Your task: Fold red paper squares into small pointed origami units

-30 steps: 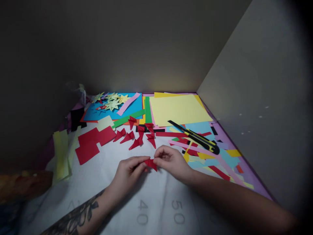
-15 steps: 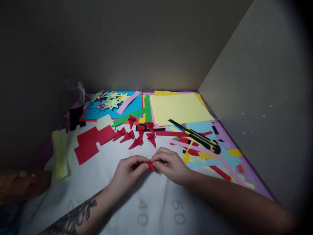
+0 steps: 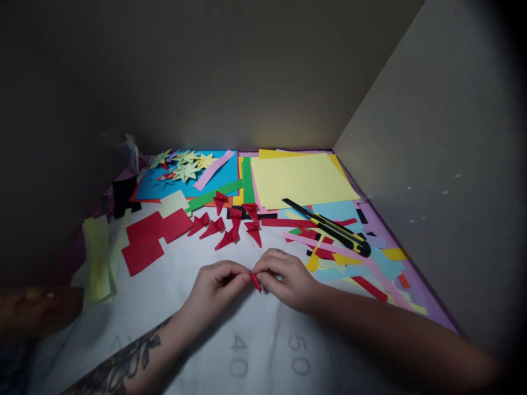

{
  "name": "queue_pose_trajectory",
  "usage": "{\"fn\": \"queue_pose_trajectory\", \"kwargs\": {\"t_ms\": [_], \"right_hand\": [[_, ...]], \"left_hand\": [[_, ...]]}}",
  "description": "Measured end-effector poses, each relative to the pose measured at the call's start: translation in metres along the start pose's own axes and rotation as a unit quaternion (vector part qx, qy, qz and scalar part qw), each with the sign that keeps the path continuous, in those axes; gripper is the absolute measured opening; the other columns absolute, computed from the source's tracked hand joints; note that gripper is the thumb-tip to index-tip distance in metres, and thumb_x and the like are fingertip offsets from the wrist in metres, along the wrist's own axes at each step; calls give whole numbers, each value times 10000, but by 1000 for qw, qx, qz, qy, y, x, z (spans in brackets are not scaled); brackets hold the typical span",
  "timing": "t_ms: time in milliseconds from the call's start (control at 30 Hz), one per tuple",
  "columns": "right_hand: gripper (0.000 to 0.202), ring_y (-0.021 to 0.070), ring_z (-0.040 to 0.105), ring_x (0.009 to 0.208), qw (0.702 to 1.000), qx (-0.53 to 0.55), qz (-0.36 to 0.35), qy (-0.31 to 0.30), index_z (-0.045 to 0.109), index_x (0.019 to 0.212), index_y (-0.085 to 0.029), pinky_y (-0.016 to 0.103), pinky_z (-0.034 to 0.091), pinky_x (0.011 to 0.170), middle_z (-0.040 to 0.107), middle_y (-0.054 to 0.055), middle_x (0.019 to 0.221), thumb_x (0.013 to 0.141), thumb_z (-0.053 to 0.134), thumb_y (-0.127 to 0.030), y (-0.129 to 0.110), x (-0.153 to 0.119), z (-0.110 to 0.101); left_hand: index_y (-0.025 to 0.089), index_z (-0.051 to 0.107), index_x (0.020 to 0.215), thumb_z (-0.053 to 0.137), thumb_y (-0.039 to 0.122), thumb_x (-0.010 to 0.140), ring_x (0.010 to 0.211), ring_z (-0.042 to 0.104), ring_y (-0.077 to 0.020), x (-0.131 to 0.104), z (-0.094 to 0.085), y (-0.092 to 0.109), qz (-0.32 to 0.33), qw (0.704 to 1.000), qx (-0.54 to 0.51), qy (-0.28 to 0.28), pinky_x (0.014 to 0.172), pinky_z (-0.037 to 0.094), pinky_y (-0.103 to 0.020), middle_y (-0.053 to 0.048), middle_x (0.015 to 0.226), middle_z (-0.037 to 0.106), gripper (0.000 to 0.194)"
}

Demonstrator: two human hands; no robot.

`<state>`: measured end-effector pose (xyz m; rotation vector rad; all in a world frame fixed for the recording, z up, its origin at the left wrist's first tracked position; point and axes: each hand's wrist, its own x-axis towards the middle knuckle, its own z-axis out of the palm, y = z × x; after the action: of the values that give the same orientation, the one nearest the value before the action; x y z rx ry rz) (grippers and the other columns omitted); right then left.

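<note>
Between the fingertips of both hands is a small folded piece of red paper (image 3: 256, 282); most of it is covered by the fingers. My left hand (image 3: 222, 282) pinches it from the left, thumb and forefinger together. From the other side my right hand (image 3: 288, 278) pinches it too, and the fingertips of the two hands nearly meet. Just beyond the hands lie several folded red paper pieces (image 3: 228, 237) with pointed ends. Flat red paper squares (image 3: 143, 255) overlap to the left of them.
A black and yellow utility knife (image 3: 335, 229) lies over colored paper scraps (image 3: 387, 269) at right. Yellow sheets (image 3: 302, 181) are stacked at the back, near folded paper stars (image 3: 187, 171) on a blue sheet (image 3: 164, 192). Pale yellow strips (image 3: 97, 260) lie at left. Walls stand behind and at right.
Both hands keep their pinch on the red paper. The paper's lower end has turned slightly and shows a little more below the fingers. The view has shifted slightly.
</note>
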<state>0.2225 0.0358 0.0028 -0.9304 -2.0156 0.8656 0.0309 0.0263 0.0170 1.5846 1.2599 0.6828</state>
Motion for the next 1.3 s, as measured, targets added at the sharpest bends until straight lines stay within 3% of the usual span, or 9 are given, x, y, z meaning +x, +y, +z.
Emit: {"fn": "queue_pose_trajectory", "kwargs": {"t_ms": [167, 833, 1067, 1300], "right_hand": [[151, 152, 569, 740, 1000, -16, -26, -6, 613, 798, -207, 281, 470, 687, 621, 27, 728, 827, 487, -127, 1, 0, 0], [103, 152, 554, 722, 997, -39, -61, -13, 550, 806, -208, 281, 461, 658, 602, 25, 733, 845, 474, -150, 3, -4, 3], [129, 182, 576, 847, 994, 2, -82, 74, 538, 897, -216, 336, 490, 757, 607, 57, 866, 797, 547, -135, 4, -8, 5], [149, 185, 572, 853, 991, -25, -96, 88, 553, 870, -202, 352, 490, 765, 614, 59, 873, 767, 572, -96, 4, -7, 9]], "left_hand": [[172, 695, 763, 566, 275, 810, 707, 641, -148, -1, 0, 2, 33, 999, 22, -10, 656, 491, -227, -41, 779, 714, 172], [178, 690, 781, 573, 239, 816, 675, 621, -123, -4, 3, 0, 42, 999, 25, -23, 625, 472, -214, -19, 748, 696, 137], [164, 676, 772, 566, 259, 825, 710, 634, -131, -6, 4, -1, 33, 999, 22, 36, 642, 486, -215, -35, 790, 697, 154], [163, 653, 757, 556, 233, 831, 683, 622, -120, -9, 5, -1, 79, 993, 48, 67, 615, 482, -207, -27, 763, 680, 140]]}}
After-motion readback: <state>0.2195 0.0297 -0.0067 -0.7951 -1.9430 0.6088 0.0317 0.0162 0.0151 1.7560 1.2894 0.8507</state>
